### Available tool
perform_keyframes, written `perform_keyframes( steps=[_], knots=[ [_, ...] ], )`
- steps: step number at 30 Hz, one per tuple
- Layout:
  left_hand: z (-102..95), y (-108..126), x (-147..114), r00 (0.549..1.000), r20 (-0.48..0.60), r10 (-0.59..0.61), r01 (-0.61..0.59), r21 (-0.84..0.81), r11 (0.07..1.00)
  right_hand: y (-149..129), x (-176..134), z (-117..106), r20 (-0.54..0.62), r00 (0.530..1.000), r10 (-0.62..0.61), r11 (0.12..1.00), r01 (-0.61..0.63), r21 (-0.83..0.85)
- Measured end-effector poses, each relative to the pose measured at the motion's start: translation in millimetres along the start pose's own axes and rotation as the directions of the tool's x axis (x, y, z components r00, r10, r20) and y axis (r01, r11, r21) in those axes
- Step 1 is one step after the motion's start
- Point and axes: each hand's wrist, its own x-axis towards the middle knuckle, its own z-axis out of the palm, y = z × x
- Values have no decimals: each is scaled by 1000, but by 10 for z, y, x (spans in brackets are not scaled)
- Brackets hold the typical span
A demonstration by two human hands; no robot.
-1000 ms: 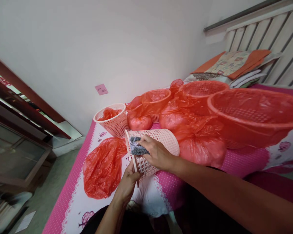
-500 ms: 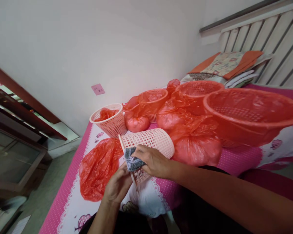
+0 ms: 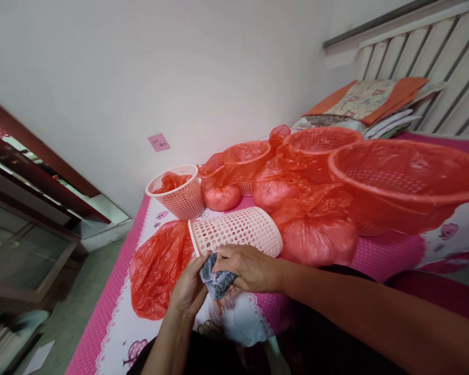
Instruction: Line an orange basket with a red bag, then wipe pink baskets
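Observation:
A pale pink perforated plastic basket (image 3: 242, 229) lies on its side in front of me, its rim toward the left. My left hand (image 3: 189, 286) grips the rim, thumb on the near outer edge; its other fingers are partly hidden. My right hand (image 3: 248, 265) is closed on a grey-blue cloth (image 3: 218, 276), which it presses against the basket's side close to the rim. Left of the basket, a crumpled red plastic bag (image 3: 160, 268) lies on the bed cover.
Behind stands an upright pink basket (image 3: 183, 200) with red plastic inside. Several tied red bags (image 3: 316, 234) and red-lined baskets (image 3: 398, 172) fill the right side. Folded bedding (image 3: 371, 104) lies by the headboard (image 3: 426, 62). The bed's edge drops to the floor at left.
My right hand has moved the cloth slightly down along the basket near its rim. The basket has turned a little, and my left hand keeps its hold on the rim.

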Motion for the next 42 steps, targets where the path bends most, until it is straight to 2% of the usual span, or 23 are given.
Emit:
perform_keyframes(
  steps=[8,13,17,20,23,24,26,27,28,30,32,33,34,35,38,42],
  knots=[
    [23,-7,101,999,-49,-22,21,-37,999,16,-65,-16,57,997,-45,992,51,-111],
    [85,-30,82,998,-58,-14,19,87,996,40,-112,3,136,987,-84,981,106,-163],
    [116,-54,50,997,-63,32,-24,126,992,48,-150,-13,185,982,-47,989,72,-131],
    [113,-64,46,989,-97,114,-100,132,986,99,-183,-86,187,982,19,999,-13,-32],
    [68,-74,52,979,-128,157,-137,154,979,212,-207,-250,162,986,34,979,-66,192],
    [46,-82,54,977,-133,164,-142,162,977,259,-214,-326,127,991,51,955,-86,285],
    [3,-108,52,975,-132,179,-155,177,972,366,-235,-495,-5,984,176,882,-155,445],
    [-15,-126,50,974,-131,183,-159,181,971,428,-250,-581,-101,957,270,850,-188,492],
    [-29,-148,48,974,-130,185,-160,186,969,496,-270,-660,-210,911,356,834,-208,511],
    [-46,-199,44,974,-124,190,-162,206,965,651,-322,-788,-465,749,472,850,-246,466],
    [-56,-255,41,976,-89,200,-173,248,953,819,-384,-860,-652,568,502,865,-347,363],
    [-60,-283,39,976,-64,209,-183,277,943,900,-413,-875,-694,517,500,857,-411,310],
    [-64,-309,37,975,-41,216,-193,309,931,974,-438,-878,-717,488,497,843,-468,266],
    [-68,-333,35,975,-23,221,-200,339,919,1038,-458,-871,-722,481,498,826,-516,226],
    [-65,-391,27,975,1,222,-202,412,888,1164,-477,-808,-679,516,522,782,-608,140],
    [-3,-447,35,983,13,182,-174,366,914,1219,-439,-680,-589,553,589,711,-702,52]
  ],
)
